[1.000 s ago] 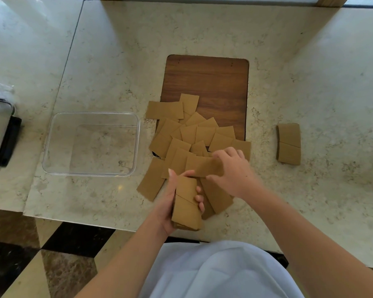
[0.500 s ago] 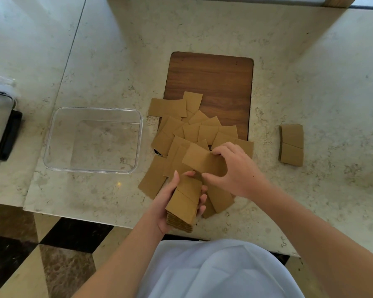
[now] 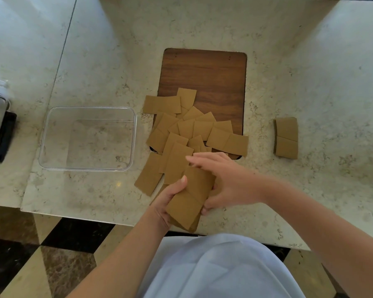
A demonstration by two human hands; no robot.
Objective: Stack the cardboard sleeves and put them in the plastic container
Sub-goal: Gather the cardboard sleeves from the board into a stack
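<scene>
**Head view: stack gripped near the counter's front edge**

Head camera looks down on a pale marble counter whose front edge runs just below the hands, checkered floor showing beyond it. Landmark: the dark brown wooden board set in the counter. Loose flat brown cardboard sleeves overlap across the board's near end and spill toward the person. Left of the board, just beside the spill, sits the clear rectangular plastic container, nothing inside. Right of the board, well apart, lies a small neat stack of sleeves with bare marble around it.

Near of the board, the left hand grips a hand-held stack of brown sleeves, thumb on top, fingers curled beneath. The right hand is blurred, fingers straight and spread, resting against the stack's right side.
</scene>
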